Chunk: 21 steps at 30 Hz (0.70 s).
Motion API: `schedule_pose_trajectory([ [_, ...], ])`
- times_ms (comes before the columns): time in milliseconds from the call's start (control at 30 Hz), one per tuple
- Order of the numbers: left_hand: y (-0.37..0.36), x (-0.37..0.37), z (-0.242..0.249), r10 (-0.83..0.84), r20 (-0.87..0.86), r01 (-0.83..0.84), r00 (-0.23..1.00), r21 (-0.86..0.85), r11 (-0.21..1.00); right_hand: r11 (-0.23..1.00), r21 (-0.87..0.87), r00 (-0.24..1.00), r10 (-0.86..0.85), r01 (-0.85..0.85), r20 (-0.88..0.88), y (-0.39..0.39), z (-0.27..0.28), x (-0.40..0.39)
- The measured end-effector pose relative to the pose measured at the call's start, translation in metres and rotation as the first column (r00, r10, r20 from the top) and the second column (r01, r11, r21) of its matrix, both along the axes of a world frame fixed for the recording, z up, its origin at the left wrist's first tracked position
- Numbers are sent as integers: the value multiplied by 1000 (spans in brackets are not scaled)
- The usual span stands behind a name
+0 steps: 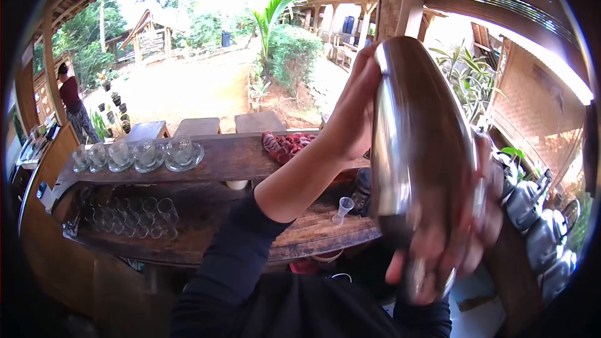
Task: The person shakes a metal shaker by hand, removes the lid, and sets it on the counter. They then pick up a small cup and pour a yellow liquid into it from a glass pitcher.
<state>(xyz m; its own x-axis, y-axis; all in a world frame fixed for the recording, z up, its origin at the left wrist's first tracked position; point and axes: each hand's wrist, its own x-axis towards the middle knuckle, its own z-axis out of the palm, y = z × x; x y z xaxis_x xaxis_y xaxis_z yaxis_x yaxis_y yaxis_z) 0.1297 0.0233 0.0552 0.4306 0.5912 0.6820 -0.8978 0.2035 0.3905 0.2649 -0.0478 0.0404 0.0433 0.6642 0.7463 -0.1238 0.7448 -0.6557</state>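
Note:
A shiny metal cocktail shaker [416,131] is raised close in front of me, tilted and smeared by motion. My left hand [363,103] is closed around its upper far side; most of those fingers are hidden behind the metal. Lower down, my right hand [447,238] grips the near end, its fingers blurred but wrapped on the shaker. Below and left of the shaker, a small clear hourglass-shaped measuring cup [343,210] stands on the wooden counter [300,231]. A dark jar [362,191] is beside it, partly covered by the shaker.
Cups on saucers [181,153] line the upper shelf [231,150], near a red patterned cloth [285,145]. Several upturned-looking glasses [141,216] stand on the lower counter. Metal kettles [544,238] sit at right. A person [72,100] stands far left, outside the counter.

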Motion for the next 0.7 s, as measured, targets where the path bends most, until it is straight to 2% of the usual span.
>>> schedule_pose_trajectory([
  [33, 2, -1, 1, 15, -2, -15, 1000, 0, 1000, 676, 731, 986, -164, 92, 28, 21, -1, -8],
  [67, 7, -3, 2, -52, -38, 51, 998, -44, 998, -84, 995, 953, -290, 63, -85, 38, 0, -14],
  [100, 14, -5, 1, -122, -69, 115, 990, -93, 989, -79, 995, 957, -276, 65, -84, 53, 4, -15],
  [133, 48, -6, -5, -371, -26, 371, 928, -10, 929, 232, 956, 912, -403, 182, -76, 66, 8, -17],
  [167, 87, 5, -19, -211, -113, 177, 971, -254, 951, 498, 808, 858, -514, 315, -18, 77, 10, -19],
  [200, 109, 16, -28, -69, -231, -46, 971, -457, 888, 684, 577, 801, -592, 446, 83, 83, 12, -22],
  [233, 91, 15, -22, 4, -335, -198, 942, -548, 813, 845, 412, 915, -399, 343, 57, 86, 16, -25],
  [267, 72, 14, -18, 61, -441, -350, 895, -612, 709, 952, 240, 981, -192, 189, -8, 88, 21, -30],
  [300, 69, 9, -22, 82, -373, -289, 924, -542, 789, 939, 280, 978, -208, 200, -1, 76, 14, -34],
  [333, 94, 6, -40, 37, -136, -67, 990, -217, 974, 640, 688, 843, -532, 343, 75, 59, 14, -37],
  [367, 75, -12, -34, -68, -129, 51, 989, -129, 990, 319, 893, 765, -643, 316, -41, 35, 12, -48],
  [400, 44, -34, -28, -173, -135, 168, 976, -46, 985, 397, 847, 398, -883, 353, 248, -11, -8, -50],
  [433, 21, -46, -30, 244, -124, -218, 962, 193, 957, 408, 845, 419, -873, 345, 251, -14, -16, -51],
  [467, 5, -54, -34, 615, -18, -556, 788, 410, 723, 501, 830, 487, -804, 245, 342, -12, -23, -52],
  [500, 9, -58, -47, 249, 293, -381, 923, 607, 698, 579, 804, 542, -723, 136, 429, -8, -28, -54],
  [533, -18, -60, -43, 390, 374, -540, 842, 584, 606, 643, 766, 580, -631, 21, 514, -3, -35, -57],
  [567, 5, -76, -56, 206, 114, -231, 972, 305, 924, 694, 713, 598, -530, -100, 601, 2, -42, -61],
  [600, 25, -94, -73, -96, -35, 92, 995, -116, 989, 734, 641, 595, -419, -222, 686, 5, -51, -67],
  [633, -23, -108, -59, 391, -359, -428, 848, -25, 904, 364, 923, 732, -593, -127, 335, 27, -36, -101],
  [667, 5, -117, -77, 294, -312, -374, 903, -239, 896, 370, 928, 879, -424, -53, 219, 77, -39, -125],
  [700, 38, -119, -96, 265, -207, -330, 942, -428, 841, 688, 725, 933, -257, -7, 253, 91, -41, -150],
])
